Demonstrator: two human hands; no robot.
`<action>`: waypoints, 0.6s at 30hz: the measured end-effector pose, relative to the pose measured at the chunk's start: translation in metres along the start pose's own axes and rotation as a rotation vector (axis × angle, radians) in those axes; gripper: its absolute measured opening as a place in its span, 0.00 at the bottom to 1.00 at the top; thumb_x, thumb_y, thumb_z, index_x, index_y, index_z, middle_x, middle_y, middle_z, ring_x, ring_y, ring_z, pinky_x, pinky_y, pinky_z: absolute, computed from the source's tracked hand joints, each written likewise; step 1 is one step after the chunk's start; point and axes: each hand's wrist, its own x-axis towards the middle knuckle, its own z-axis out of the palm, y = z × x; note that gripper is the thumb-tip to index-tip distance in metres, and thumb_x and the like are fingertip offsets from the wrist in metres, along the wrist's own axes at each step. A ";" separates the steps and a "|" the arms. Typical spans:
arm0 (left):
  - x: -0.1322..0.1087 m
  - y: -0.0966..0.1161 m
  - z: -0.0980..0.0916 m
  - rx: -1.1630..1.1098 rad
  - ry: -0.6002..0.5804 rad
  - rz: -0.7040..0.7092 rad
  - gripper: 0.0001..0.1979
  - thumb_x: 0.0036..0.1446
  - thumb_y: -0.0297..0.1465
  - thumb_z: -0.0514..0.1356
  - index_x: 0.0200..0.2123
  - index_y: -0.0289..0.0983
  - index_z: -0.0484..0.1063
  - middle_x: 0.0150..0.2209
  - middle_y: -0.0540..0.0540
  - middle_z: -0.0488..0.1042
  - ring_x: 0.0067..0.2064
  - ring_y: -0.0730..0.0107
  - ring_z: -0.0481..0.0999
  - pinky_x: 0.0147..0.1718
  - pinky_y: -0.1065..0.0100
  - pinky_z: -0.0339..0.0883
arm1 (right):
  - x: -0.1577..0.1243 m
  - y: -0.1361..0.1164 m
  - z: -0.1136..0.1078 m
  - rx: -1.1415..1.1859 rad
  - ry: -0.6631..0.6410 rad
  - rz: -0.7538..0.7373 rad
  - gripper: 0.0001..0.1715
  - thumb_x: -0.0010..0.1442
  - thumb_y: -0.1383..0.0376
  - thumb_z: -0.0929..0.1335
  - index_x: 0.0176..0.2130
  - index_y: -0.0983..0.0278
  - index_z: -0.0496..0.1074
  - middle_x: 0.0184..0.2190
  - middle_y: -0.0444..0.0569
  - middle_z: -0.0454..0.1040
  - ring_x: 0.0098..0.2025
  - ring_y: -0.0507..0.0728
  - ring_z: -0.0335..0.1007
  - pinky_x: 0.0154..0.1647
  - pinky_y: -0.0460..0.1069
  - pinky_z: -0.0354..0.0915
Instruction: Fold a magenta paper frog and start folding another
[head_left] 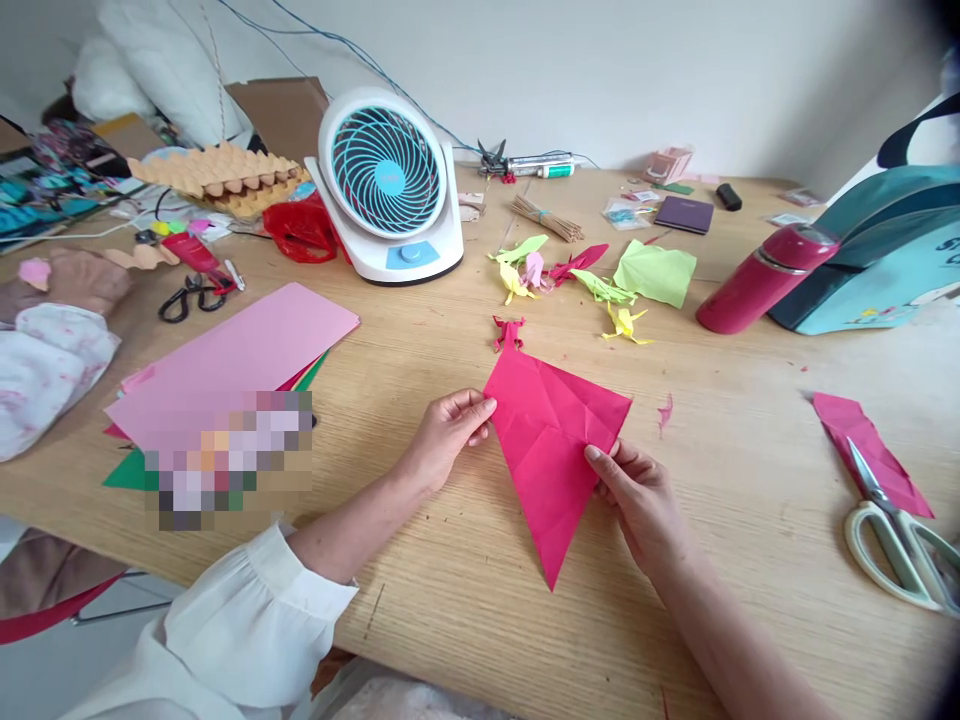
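A creased sheet of deep pink paper is held up over the table, one corner pointing down toward me. My left hand pinches its left edge between thumb and fingers. On the right side, my right hand grips the sheet with the thumb on top and the fingers behind it. Just beyond the sheet's far corner stands a small folded pink paper figure. Farther back lie several origami pieces, among them a yellow one and a crumpled light green paper.
A white fan stands at the back. Stacked coloured paper lies left, near another person's sleeve. At right are scissors on a pink paper strip, a pink bottle and a teal bag.
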 end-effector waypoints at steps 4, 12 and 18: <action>-0.002 0.002 -0.001 0.011 0.012 0.047 0.16 0.51 0.40 0.67 0.25 0.35 0.68 0.22 0.55 0.63 0.25 0.80 0.61 0.23 0.76 0.52 | -0.001 -0.001 0.000 -0.028 -0.014 -0.014 0.17 0.48 0.54 0.78 0.27 0.62 0.76 0.23 0.43 0.73 0.23 0.49 0.59 0.23 0.44 0.58; -0.005 0.008 0.001 0.000 0.052 0.061 0.14 0.52 0.36 0.64 0.23 0.36 0.64 0.21 0.55 0.62 0.23 0.80 0.61 0.22 0.76 0.53 | -0.002 -0.002 0.002 -0.052 -0.042 -0.030 0.16 0.48 0.52 0.78 0.27 0.61 0.78 0.24 0.45 0.76 0.25 0.52 0.66 0.27 0.46 0.63; -0.008 0.000 0.007 -0.009 -0.065 -0.008 0.18 0.44 0.37 0.72 0.35 0.35 0.73 0.33 0.49 0.76 0.33 0.74 0.73 0.34 0.72 0.66 | -0.002 0.000 0.002 -0.062 -0.073 -0.042 0.14 0.51 0.52 0.77 0.31 0.59 0.79 0.30 0.47 0.80 0.31 0.55 0.72 0.35 0.49 0.69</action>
